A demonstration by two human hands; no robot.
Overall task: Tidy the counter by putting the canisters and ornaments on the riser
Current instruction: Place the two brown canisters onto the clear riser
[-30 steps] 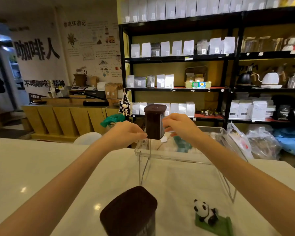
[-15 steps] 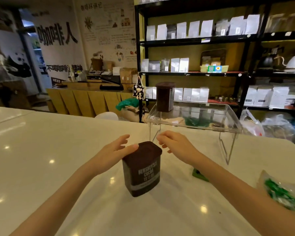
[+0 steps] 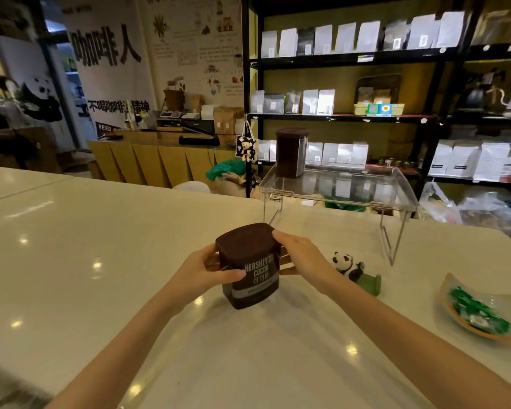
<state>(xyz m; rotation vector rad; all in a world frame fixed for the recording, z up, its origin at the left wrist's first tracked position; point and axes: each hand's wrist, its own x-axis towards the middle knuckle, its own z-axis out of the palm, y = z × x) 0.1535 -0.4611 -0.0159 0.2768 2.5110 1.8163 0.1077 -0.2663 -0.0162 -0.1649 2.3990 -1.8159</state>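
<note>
- Open white counter [image 3: 86, 261] stretching wide to the left of the left hand [image 3: 202, 273] and toward the camera below both forearms; nothing standing there.
- Ahead of the hands, a clear riser [image 3: 337, 188] on thin legs, its near rim just beyond the fingertips of the right hand [image 3: 303, 256]; far counter edge running behind it.
- On the riser's left part, one dark canister [image 3: 291, 152] upright; rest of the clear top bare to its right.
- To the right of the right hand, near the wrist, a panda ornament [image 3: 347, 265] on a green base; farther right, well apart, a glass dish of green-wrapped sweets [image 3: 481, 311] near the counter's right edge.
- Between the two hands, a brown cocoa canister [image 3: 250, 265]: squarish with rounded corners, dark lid, white "HERSHEY'S COCOA" lettering above a grey band, standing slightly tilted in view on the counter.
- Left hand pressed on the canister's left side, thumb across the front below the lid, fingers curled behind.
- Right hand on the right side, index finger along the lid edge, thumb low against the body.
- Both hands clamped on the canister from opposite sides; base apparently touching the counter, though lift cannot be told.
</note>
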